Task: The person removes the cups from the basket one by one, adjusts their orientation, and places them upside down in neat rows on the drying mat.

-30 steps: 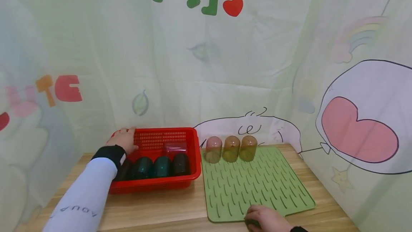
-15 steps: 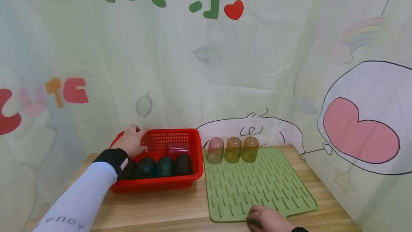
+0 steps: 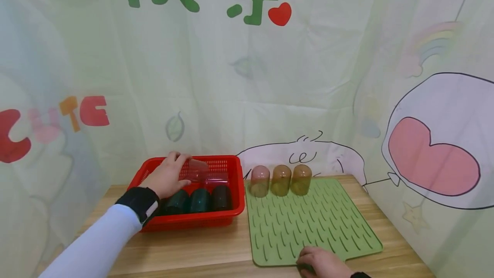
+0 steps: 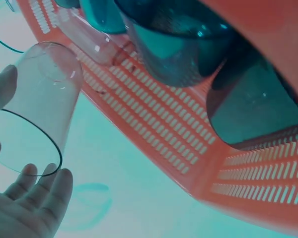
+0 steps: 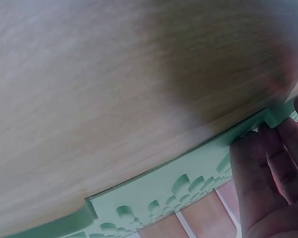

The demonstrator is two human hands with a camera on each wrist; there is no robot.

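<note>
My left hand [image 3: 166, 178] holds a clear pinkish cup [image 3: 197, 168] over the back of the red basket [image 3: 189, 218]. In the left wrist view, the thumb is on one side of this cup [image 4: 49, 99] and the fingers are at its rim. Inside the basket lie several dark teal and grey cups [image 3: 200, 200], partly hidden by the hand, and another pink cup [image 3: 217, 179]. My right hand [image 3: 322, 263] rests at the front edge of the green mat [image 3: 308, 222]; in the right wrist view its fingers [image 5: 256, 173] touch that edge, holding no cup.
Along the mat's back left edge a pinkish cup [image 3: 260, 181] and two amber cups [image 3: 281, 180] stand upside down in a row. The wooden table [image 3: 193, 248] ends at a printed curtain [image 3: 200, 76] behind and at the sides.
My left hand has moved right and lifted the pinkish cup from the basket's left part up toward its back rim. My right hand has stayed at the mat's edge. The head view has shifted slightly.
</note>
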